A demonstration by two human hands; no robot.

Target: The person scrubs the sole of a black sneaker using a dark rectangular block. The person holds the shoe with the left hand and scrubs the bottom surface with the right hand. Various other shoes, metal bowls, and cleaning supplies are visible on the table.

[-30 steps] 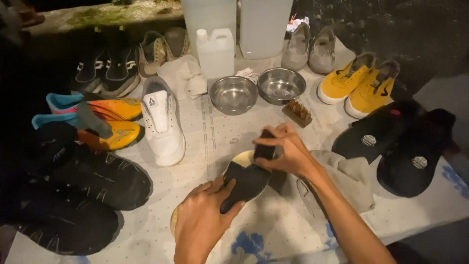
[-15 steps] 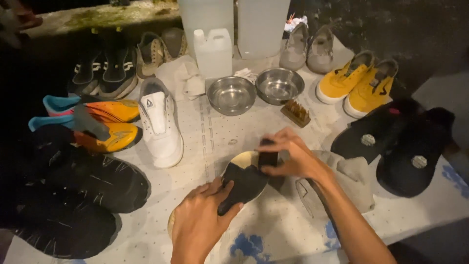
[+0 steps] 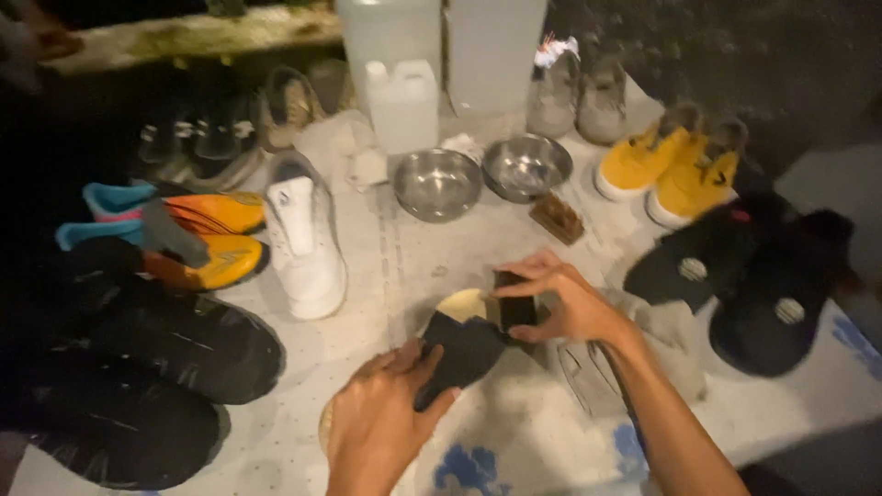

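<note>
Black shoe [image 3: 464, 349], dark matte upper with a pale tan insole showing at its opening, lies between both hands, long axis running diagonally from near the left hand [image 3: 381, 427] up toward the right hand [image 3: 560, 303]. Left hand grips its lower end, fingers curled over the edge; right hand pinches the upper end. Two round metal bowls [image 3: 438, 184] sit beyond the right hand; a white sneaker [image 3: 303, 239] is beyond the left.

Dim room, pale patterned tabletop [image 3: 514, 441]
</note>
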